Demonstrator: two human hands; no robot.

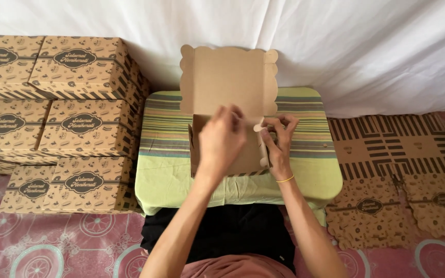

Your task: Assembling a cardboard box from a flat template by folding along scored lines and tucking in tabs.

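A home used as a small box-making spot; a low table [305,180] with a striped cloth sits on a pink floor mat [52,247]; folded boxes [63,123] are piled left; flat cardboard sheets [392,170] lie right; a white sheet [361,46] hangs behind.

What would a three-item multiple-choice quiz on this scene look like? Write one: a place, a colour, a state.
1. Where do the finished boxes stand?
A. to the person's left
B. on the small table
C. behind the white sheet

2. What colour is the band on the right wrist?
A. red
B. yellow
C. black

3. How is the lid of the open box on the table?
A. shut flat
C. torn off
B. raised upright

Answers: 1 A, the stack fills the left side of the view. 2 B, a thin yellow band sits below the right hand. 3 B, the scalloped lid stands up behind the left hand.
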